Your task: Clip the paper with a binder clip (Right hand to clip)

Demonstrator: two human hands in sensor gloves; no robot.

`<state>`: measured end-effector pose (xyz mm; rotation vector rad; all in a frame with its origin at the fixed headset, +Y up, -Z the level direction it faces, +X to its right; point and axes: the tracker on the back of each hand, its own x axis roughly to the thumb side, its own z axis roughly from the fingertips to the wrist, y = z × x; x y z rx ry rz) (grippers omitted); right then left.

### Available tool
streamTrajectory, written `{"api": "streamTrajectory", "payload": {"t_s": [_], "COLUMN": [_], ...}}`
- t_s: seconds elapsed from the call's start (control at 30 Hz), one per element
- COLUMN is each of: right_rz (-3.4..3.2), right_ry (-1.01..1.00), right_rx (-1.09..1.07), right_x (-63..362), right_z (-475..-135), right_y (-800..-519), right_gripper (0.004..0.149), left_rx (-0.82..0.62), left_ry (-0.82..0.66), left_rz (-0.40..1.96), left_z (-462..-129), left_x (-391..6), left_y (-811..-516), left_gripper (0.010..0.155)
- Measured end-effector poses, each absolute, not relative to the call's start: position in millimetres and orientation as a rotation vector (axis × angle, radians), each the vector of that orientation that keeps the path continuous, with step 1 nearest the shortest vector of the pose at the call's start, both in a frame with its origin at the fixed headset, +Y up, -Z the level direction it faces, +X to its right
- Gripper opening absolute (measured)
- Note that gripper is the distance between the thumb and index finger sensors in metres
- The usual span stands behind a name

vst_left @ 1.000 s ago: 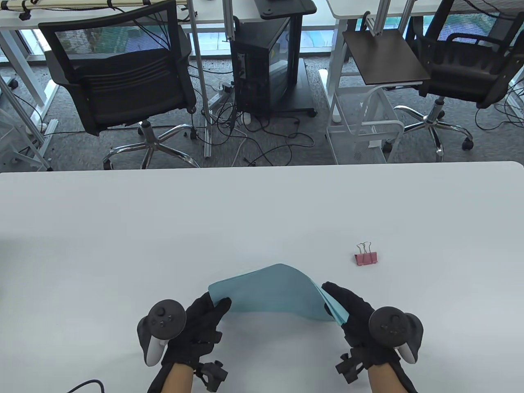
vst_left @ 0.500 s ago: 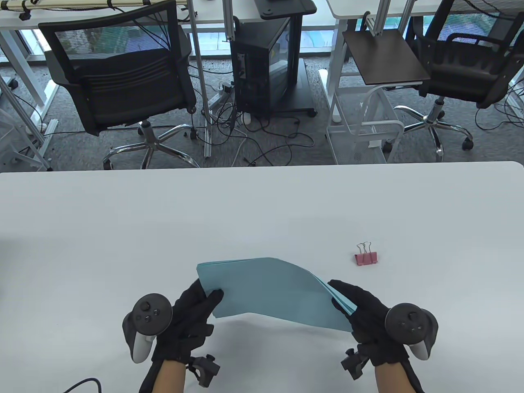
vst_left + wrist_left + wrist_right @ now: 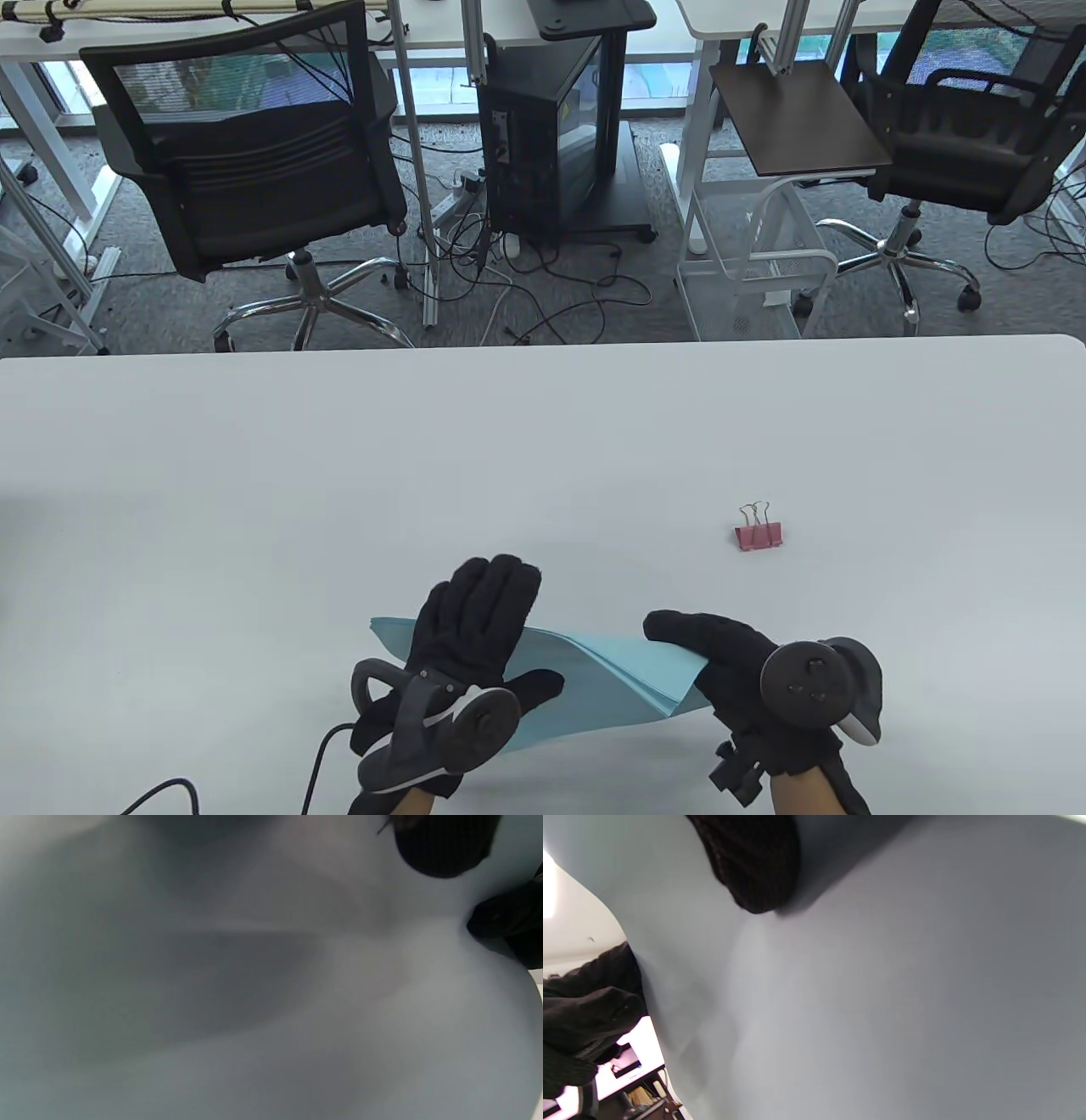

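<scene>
A stack of light blue paper [image 3: 607,679] lies low over the table near the front edge. My left hand [image 3: 484,620] lies across its left part, palm to the sheet and fingers stretched out past the far edge. In the left wrist view the paper [image 3: 254,1005] fills the frame, with a fingertip [image 3: 441,849] on it. My right hand [image 3: 679,645] grips the paper's right edge and holds it slightly raised. The right wrist view shows the paper [image 3: 882,984] with one of my fingers [image 3: 755,866] on it. A pink binder clip [image 3: 758,536] stands alone on the table, beyond my right hand.
The white table [image 3: 339,475] ends at a far edge. Beyond it are office chairs [image 3: 254,170], a computer tower [image 3: 543,144] and floor cables. A black cable [image 3: 161,794] runs at the front left.
My left hand has turned over and now lies on top of the paper instead of holding its left edge. The paper has dropped lower and flatter. The right hand shifted slightly left, still holding the edge.
</scene>
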<state>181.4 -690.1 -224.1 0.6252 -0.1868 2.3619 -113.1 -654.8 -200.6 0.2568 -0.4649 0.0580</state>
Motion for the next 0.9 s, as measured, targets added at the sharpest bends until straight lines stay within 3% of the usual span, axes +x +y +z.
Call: {"api": "streamTrajectory", "payload": {"t_s": [0.13, 0.27, 0.37, 0.6, 0.73, 0.9], "right_rz": [2.336, 2.331, 2.345, 2.64, 2.913, 3.061], "right_ry": [-0.147, -0.099, -0.129, -0.627, -0.481, -0.259], "right_rx": [0.626, 0.597, 0.538, 0.155, 0.049, -0.007], "right_x": [180, 179, 184, 227, 246, 253], "right_z": [-227, -231, -233, -242, -274, -322], "right_y": [-695, -706, -707, -681, -680, -700], "right_gripper": [0.041, 0.042, 0.056, 0.069, 0.069, 0.065], "left_rx": [0.27, 0.214, 0.196, 0.203, 0.214, 0.198], "left_ry": [-0.48, -0.498, -0.48, -0.373, -0.315, -0.277], "left_rz": [0.216, 0.237, 0.244, 0.323, 0.349, 0.358], "left_z": [-206, -212, -216, -223, -223, -226], "left_x": [-121, -126, -130, -154, -164, -170], "left_y": [-658, -664, -669, -669, -670, -675], "left_gripper": [0.042, 0.041, 0.041, 0.042, 0.042, 0.042]}}
